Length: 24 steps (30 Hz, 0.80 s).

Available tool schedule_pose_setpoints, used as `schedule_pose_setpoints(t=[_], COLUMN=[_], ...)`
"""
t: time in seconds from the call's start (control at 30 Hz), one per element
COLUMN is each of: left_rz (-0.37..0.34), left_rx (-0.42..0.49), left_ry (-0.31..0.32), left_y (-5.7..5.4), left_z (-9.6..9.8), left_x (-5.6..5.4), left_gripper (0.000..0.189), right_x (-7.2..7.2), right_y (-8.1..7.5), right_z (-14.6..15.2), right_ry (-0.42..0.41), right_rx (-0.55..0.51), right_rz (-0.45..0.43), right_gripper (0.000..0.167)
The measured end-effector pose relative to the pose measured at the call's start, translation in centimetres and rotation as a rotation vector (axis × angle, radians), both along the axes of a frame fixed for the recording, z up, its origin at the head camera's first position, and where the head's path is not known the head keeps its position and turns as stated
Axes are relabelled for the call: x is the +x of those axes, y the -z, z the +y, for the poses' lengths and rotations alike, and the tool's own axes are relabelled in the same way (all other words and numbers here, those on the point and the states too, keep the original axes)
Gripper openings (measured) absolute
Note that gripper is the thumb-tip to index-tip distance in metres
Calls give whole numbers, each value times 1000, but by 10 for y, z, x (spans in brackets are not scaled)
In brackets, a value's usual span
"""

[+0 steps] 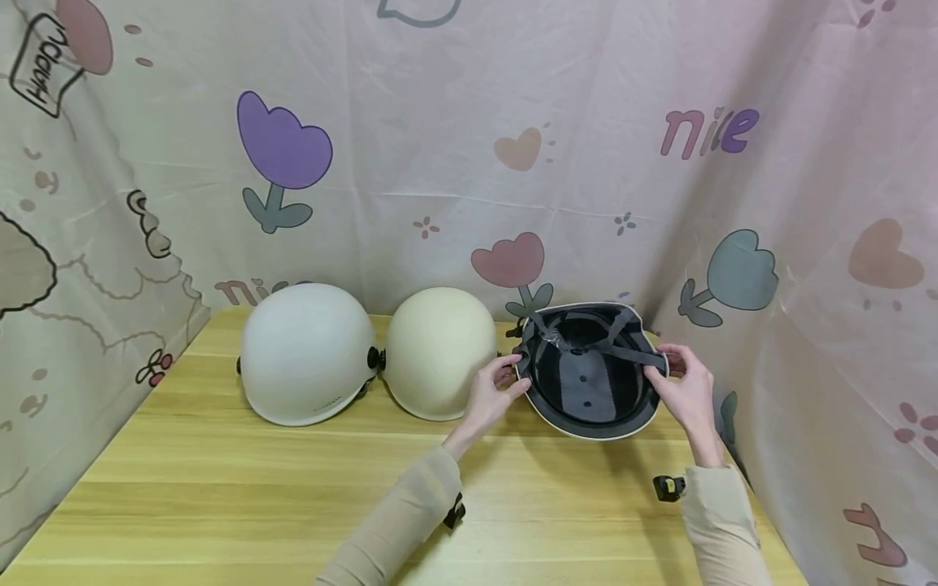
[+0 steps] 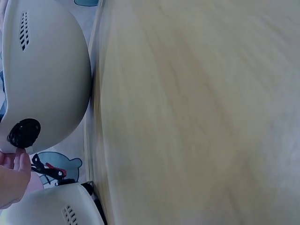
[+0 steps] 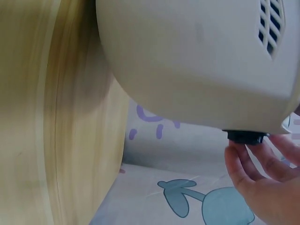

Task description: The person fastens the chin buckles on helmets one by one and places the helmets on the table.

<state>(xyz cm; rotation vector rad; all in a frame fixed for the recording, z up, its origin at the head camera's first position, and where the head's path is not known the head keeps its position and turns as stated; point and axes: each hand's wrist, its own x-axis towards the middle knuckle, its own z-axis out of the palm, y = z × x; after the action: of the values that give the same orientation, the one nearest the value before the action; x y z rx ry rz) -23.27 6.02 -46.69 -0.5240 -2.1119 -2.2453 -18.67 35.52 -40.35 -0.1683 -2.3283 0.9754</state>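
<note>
A cream helmet (image 1: 584, 391) is tipped so that its black padded inside and grey straps face me in the head view. My left hand (image 1: 496, 395) grips its left rim, and my right hand (image 1: 683, 382) grips the right rim with thumb inside. In the left wrist view, the left fingers (image 2: 17, 161) touch the edge just by a round black knob (image 2: 24, 133). The right wrist view has the right hand (image 3: 269, 171) at a black side knob (image 3: 244, 136) under the vented shell (image 3: 197, 61). The helmet's lower edge hangs above or near the table; contact cannot be told.
Left of the held helmet stand a pale yellow helmet (image 1: 440, 354) and a white helmet (image 1: 308, 354), domes toward me, close together. They sit on a wooden table (image 1: 242, 496). A patterned cloth (image 1: 410, 146) rises behind and at both sides.
</note>
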Motion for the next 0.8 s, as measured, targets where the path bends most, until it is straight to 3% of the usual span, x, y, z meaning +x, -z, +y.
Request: schedule_pose_setpoints(t=[0.2, 0.53, 0.8], left_rz=[-11, 23, 24], left_rx=[-20, -22, -21], left_ry=[13, -14, -12], left_y=[-3, -6, -12], left_z=[-5, -7, -7], left_x=[-1, 0, 1], left_gripper=[45, 44, 41], right_x=[2, 5, 5], right_y=[0, 3, 14], right_z=[6, 14, 27], right_ry=[-46, -146, -243], right_rx=[37, 51, -44], right_rz=[-74, -115, -103], right_gripper=[34, 40, 30])
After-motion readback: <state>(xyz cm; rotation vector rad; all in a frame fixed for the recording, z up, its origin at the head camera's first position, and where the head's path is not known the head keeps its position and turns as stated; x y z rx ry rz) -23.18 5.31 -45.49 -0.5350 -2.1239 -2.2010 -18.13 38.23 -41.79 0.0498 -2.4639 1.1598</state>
